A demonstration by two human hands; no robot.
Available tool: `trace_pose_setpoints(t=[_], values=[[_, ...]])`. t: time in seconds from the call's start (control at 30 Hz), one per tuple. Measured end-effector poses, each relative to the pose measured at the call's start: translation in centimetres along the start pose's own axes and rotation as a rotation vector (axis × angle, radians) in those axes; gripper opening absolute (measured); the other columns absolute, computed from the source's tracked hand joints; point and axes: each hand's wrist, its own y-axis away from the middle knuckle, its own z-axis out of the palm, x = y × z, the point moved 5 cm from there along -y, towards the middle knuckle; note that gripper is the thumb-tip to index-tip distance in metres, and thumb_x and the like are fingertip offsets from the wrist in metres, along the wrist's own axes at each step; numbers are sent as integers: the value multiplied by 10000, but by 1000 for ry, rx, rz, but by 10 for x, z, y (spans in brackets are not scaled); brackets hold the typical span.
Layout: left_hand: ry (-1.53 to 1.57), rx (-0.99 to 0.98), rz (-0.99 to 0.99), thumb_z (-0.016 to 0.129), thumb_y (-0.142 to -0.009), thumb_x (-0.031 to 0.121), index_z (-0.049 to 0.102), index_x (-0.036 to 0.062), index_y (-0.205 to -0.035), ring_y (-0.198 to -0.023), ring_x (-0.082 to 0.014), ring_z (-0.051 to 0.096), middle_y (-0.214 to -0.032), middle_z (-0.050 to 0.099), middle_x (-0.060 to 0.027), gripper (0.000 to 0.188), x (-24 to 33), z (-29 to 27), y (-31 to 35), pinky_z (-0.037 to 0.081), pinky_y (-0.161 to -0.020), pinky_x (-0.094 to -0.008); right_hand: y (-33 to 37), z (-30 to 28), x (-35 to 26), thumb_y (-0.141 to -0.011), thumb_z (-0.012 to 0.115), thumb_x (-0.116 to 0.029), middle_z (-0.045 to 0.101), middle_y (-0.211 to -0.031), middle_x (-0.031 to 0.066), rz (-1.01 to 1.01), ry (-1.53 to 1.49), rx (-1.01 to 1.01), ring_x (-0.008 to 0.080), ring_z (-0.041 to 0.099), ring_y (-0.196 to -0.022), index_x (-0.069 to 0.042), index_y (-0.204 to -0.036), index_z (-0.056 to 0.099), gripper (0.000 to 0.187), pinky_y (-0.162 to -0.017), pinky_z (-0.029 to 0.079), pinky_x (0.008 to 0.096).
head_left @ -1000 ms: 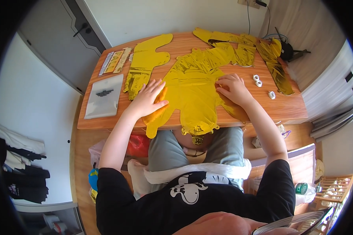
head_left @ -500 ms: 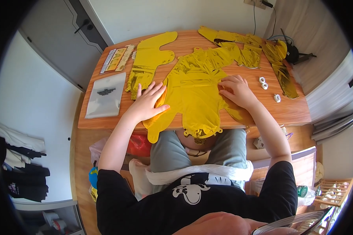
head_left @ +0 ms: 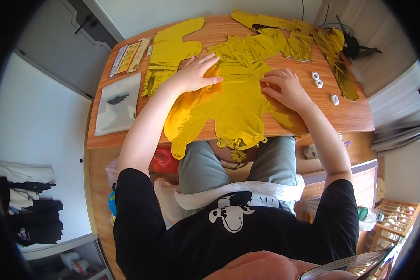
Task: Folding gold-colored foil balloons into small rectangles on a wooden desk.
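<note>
At the left of the frame, a clear plastic bag (head_left: 120,114) is lying near the left edge of the table (head_left: 347,116). Beside it, a lobed yellow foil piece (head_left: 172,46) is showing wrinkles low down. The left hand (head_left: 195,74) is resting with fingers loosely spread on the left side of a shiny, creased gold foil balloon (head_left: 240,100), which is filling the centre and overhanging the front edge. The right hand (head_left: 286,88) is curling its fingers at the balloon's right side; whether they are pinching foil, I cannot tell. Rightward, bare wood is surrounding small white rings (head_left: 317,80), and a crumpled gold foil strip (head_left: 343,77) is lying near the right edge.
</note>
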Motion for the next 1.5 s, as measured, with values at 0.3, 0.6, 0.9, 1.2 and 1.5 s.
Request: trace_pose_setpoints(t=[0.3, 0.6, 0.9, 1.2, 1.5], values=[[-65, -6, 16, 459, -899, 845, 203, 116, -1663, -1612, -268, 94, -1733, 143, -153, 1086, -6, 22, 4, 49, -1306, -487, 0, 1, 8, -911, 757, -247, 677, -1276, 95, -3, -8, -1, 311, 563, -1238, -85, -1193, 747, 326, -1113, 383, 460], [-144, -30, 4, 524, -906, 795, 209, 170, -1668, -1612, -261, 101, -1733, 175, -123, 1034, -3, 24, 5, 58, -1308, -490, 0, 0, 6, -907, 759, -228, 672, -1282, 105, 1, -19, -9, 317, 567, -1238, -71, -1201, 740, 334, -1106, 397, 462], [-126, -34, -5, 516, -873, 842, 208, 174, -1670, -1611, -276, 103, -1737, 163, -115, 1084, -5, 24, 2, 84, -1306, -482, -2, 2, 8, -907, 756, -219, 669, -1284, 108, -3, -32, -8, 321, 570, -1229, -72, -1210, 736, 337, -1105, 397, 457], [-102, -30, 0, 541, -874, 825, 216, 137, -1665, -1611, -284, 108, -1735, 162, -132, 1096, -6, 23, 4, 95, -1305, -478, 0, -1, 3, -906, 761, -222, 667, -1287, 109, 8, -33, -10, 325, 572, -1235, -73, -1209, 736, 339, -1102, 398, 459], [-91, -18, 10, 471, -833, 910, 204, 77, -1657, -1609, -284, 116, -1727, 167, -161, 1201, -7, 23, 3, 91, -1307, -466, 1, -1, 3, -909, 759, -224, 665, -1298, 109, 25, -33, -9, 327, 572, -1245, -75, -1215, 734, 342, -1100, 397, 473]])
